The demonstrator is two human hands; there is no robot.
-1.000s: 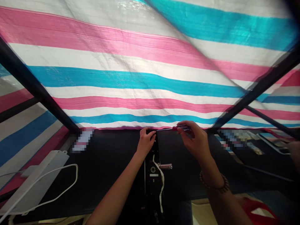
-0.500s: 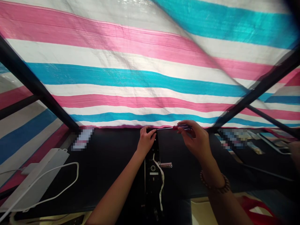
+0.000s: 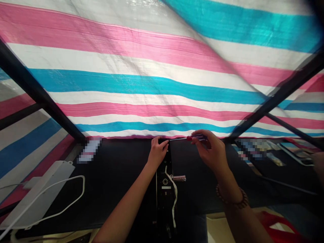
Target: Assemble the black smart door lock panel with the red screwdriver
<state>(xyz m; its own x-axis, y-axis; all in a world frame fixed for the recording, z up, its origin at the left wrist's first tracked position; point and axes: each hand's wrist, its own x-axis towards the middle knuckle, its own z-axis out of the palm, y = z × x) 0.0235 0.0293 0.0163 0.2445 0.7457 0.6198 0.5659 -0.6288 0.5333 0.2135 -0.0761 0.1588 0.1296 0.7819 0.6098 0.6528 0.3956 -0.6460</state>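
A long black door-lock panel (image 3: pixel 164 189) lies lengthwise on the black table top, with round holes and a small white label on it. My left hand (image 3: pixel 158 153) is curled over its far end. My right hand (image 3: pixel 211 150) is shut on a screwdriver (image 3: pixel 196 137) with a translucent purple and red handle. Its thin shaft points left, its tip close to the panel's far end. A white ribbon cable (image 3: pixel 173 194) runs down the panel. A second screwdriver with a clear pink handle (image 3: pixel 179 178) rests across the panel's right edge.
The black table top (image 3: pixel 113 189) ends at a striped pink, blue and white tarp (image 3: pixel 152 91) on dark frame poles (image 3: pixel 37 91). A white power strip (image 3: pixel 40 192) with a white cable lies at left. A red bag (image 3: pixel 275 226) sits low at right.
The view has shifted very slightly. Both hands, the screwdriver and the panel stay in almost the same places.
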